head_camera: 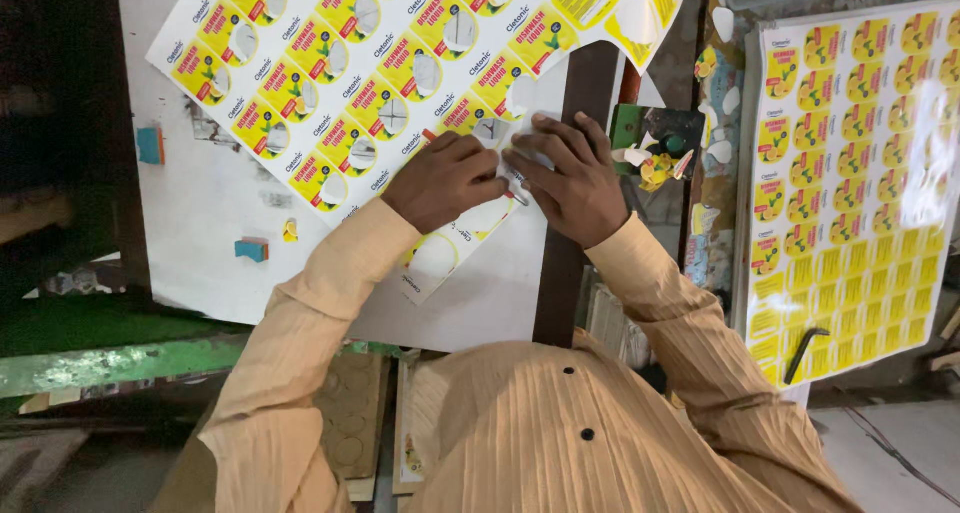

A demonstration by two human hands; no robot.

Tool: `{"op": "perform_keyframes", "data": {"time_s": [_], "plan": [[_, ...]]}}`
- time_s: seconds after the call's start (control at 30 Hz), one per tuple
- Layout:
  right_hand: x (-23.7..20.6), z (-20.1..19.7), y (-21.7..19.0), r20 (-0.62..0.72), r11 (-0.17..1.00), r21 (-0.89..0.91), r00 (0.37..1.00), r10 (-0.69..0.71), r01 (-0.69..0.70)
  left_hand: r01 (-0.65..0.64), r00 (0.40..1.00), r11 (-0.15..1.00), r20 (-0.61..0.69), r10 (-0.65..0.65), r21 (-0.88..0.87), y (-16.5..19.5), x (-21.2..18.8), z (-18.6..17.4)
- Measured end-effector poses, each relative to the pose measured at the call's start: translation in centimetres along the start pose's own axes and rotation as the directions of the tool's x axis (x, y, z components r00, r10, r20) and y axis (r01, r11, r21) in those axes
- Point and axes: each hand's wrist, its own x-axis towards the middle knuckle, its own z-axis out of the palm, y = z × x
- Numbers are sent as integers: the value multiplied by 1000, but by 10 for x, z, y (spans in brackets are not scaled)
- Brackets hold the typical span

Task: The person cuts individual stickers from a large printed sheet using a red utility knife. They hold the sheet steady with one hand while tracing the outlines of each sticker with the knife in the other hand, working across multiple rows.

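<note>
A large printed sheet of yellow and white labels (340, 53) lies slanted across a white board (200, 233). Some of its labels are punched out, leaving holes along the near edge. My left hand (445, 178) rests on the sheet's near edge with its fingers curled. My right hand (565, 178) presses flat beside it, fingers spread over the sheet's edge and a small pale piece between the two hands. Whether either hand grips a cut-out label I cannot tell.
A stack of similar yellow label sheets (850, 183) lies at the right with a black hex key (805, 353) on it. Loose label scraps (660, 158) sit on a dark upright bar. Small blue blocks (251, 249) are fixed to the board. A green ledge (110, 363) runs at lower left.
</note>
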Motion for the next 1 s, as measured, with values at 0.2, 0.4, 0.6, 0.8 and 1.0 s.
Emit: {"op": "perform_keyframes", "data": {"time_s": [0.2, 0.4, 0.6, 0.8, 1.0], "plan": [[-1, 1, 2, 51, 998, -61, 999, -18, 21, -107, 993, 994, 45, 106, 21, -21, 14, 8], [3, 0, 1, 49, 995, -83, 998, -41, 45, -83, 995, 996, 56, 82, 29, -37, 8, 7], [3, -2, -2, 70, 993, -102, 996, -51, 58, 51, 997, 998, 59, -53, 37, -45, -11, 1], [5, -2, -3, 53, 992, -103, 996, -68, 73, 170, 983, 983, 61, -174, 71, -41, -27, -12], [2, -3, -5, 45, 992, -99, 996, -72, 77, 282, 956, 951, 52, -290, 128, -36, -39, -24]]}}
